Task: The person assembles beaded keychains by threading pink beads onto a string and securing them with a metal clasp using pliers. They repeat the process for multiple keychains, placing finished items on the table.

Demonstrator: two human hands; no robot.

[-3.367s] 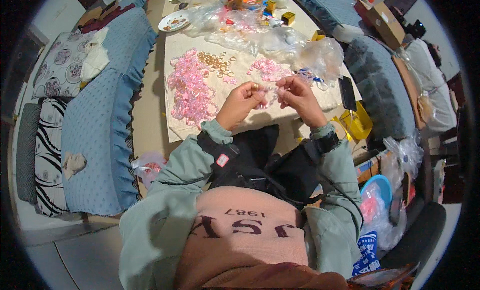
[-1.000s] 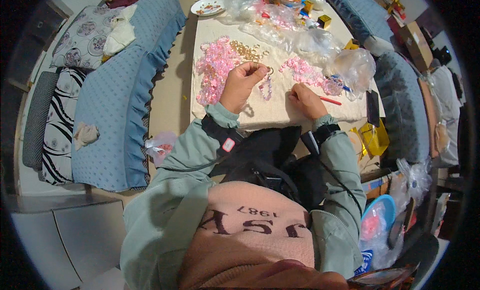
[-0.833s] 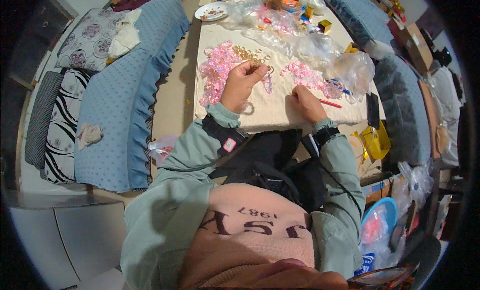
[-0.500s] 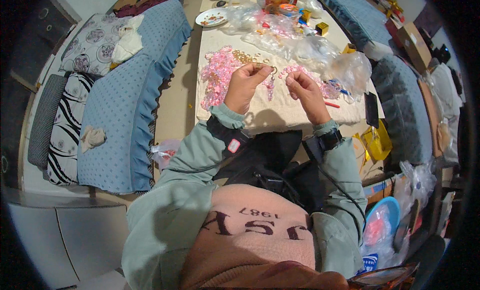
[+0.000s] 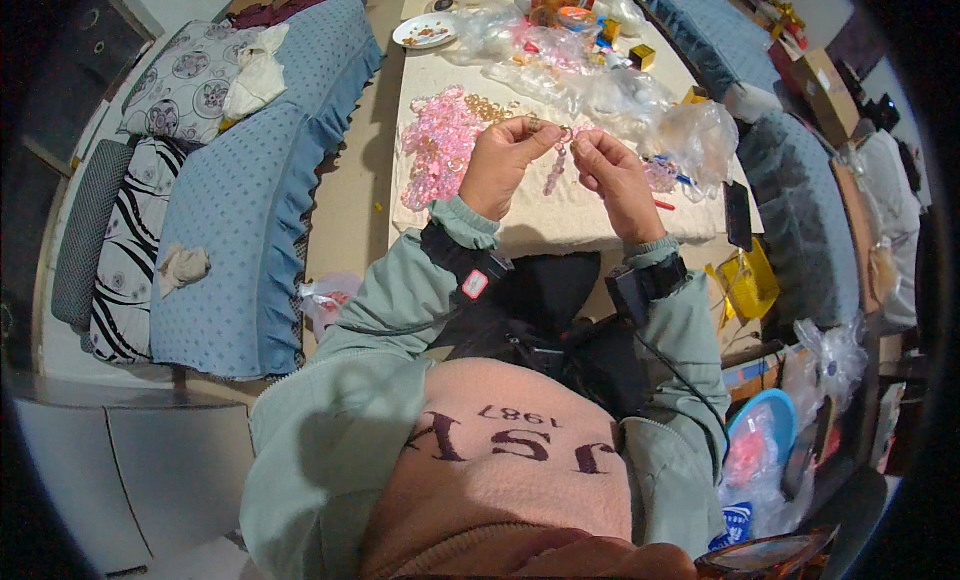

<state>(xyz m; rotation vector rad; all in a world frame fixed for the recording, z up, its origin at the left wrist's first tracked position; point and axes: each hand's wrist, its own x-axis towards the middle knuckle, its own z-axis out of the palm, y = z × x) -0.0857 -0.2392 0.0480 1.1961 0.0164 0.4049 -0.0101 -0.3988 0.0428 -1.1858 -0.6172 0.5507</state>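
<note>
Over the near part of the table, my left hand [image 5: 503, 165] pinches a small gold-coloured key ring [image 5: 567, 135] between thumb and forefinger. A pink beaded charm [image 5: 554, 172] dangles below it, between my two hands. My right hand [image 5: 615, 180] is closed in a pinch at the ring's right side; any smaller piece in those fingertips is too small to make out. Left of my left hand lies a heap of pink beaded pieces [image 5: 432, 145]. Gold-coloured rings [image 5: 487, 108] are bunched just beyond it.
Crumpled clear plastic bags [image 5: 690, 140] cover the table's right side, with a red pen [image 5: 663, 205] and a black phone [image 5: 738, 216] near its edge. A white plate [image 5: 424, 31] with small pieces sits at the far left. Blue-covered sofas [image 5: 240, 240] flank the table.
My right hand has moved left and now meets the ring. My left hand has shifted slightly right with the ring, and the charm below has swung to a slant.
</note>
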